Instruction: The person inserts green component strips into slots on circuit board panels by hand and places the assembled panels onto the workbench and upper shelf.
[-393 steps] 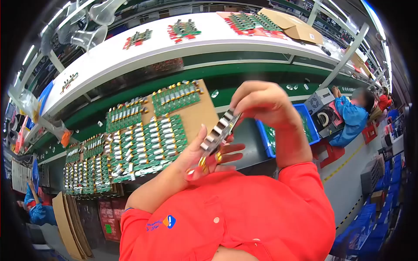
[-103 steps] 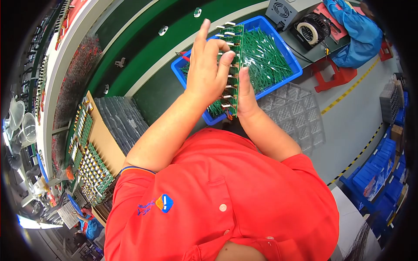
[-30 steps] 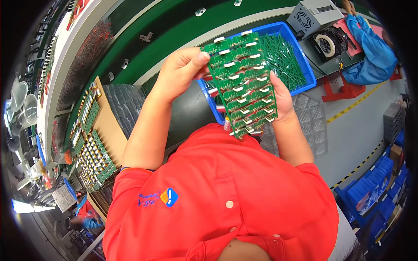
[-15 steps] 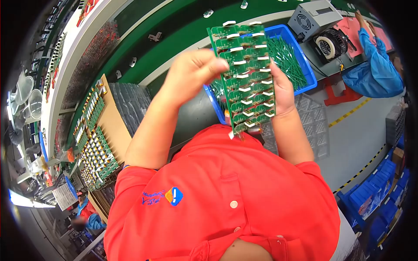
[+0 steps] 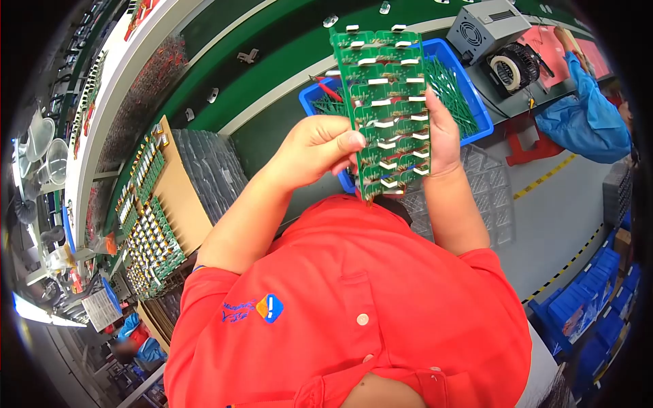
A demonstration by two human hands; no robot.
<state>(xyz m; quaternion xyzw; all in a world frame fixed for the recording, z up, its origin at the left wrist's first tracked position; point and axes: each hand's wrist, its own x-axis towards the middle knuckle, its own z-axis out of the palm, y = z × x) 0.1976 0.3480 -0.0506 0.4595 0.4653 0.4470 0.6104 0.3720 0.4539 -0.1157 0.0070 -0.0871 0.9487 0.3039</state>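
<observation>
A green circuit board panel with rows of white connectors is held up in front of my chest, its long side running away from me. My left hand is closed at the panel's left edge, thumb pressed on it near the lower half. On the opposite edge, my right hand grips the panel, its fingers partly hidden behind it. Beneath and behind the panel stands a blue bin containing many thin green strips. A red-handled tool shows at the bin's left side, partly covered.
To the left, assembled boards stand on cardboard beside stacked dark plastic trays. A grey metal box and a black round device sit beyond the bin. A co-worker's blue sleeve is at right. Clear trays lie below.
My left hand has moved down along the panel's left edge and now pinches it lower. The panel has shifted slightly up and away. The red-handled tool has come into view.
</observation>
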